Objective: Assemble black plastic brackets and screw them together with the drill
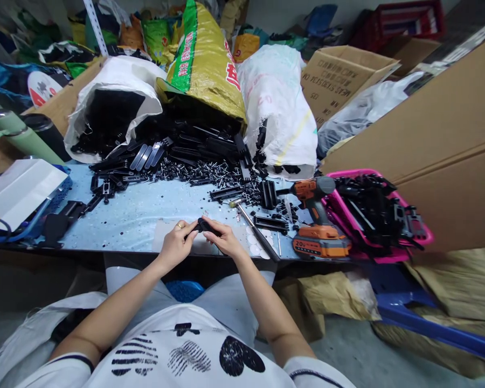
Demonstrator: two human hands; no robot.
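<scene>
Both hands meet at the near edge of the blue table top (137,213): the left hand (177,241) and the right hand (225,237) each pinch one end of a small black part (205,225), fingers curled narrow around it, the part held just above the table surface between them. A ring (180,225) shows on one left finger. The shape of the part is hard to make out, since the fingertips cover most of it. To the right of the hands lies a hammer (253,223), its handle running toward the table edge across a group of white round pads (262,243). Further right stands an orange cordless drill (313,195); its battery (321,245) carries the marking "20V". No brand name is legible on it. A pink basket (425,235) beside the drill holds black parts and overhangs the table end. Behind the hands, a pile of black parts and screws (194,161) spreads across the table from three sacks. The yellow-green sack (204,64) bears red and white characters, too distorted to read. The left white sack (117,81) and the centre white sack (278,108) show only faint print. A cardboard box (339,75) carries dark lettering that appears upside down and cannot be read reliably. A green flask (18,137) is cut off at the left edge.
</scene>
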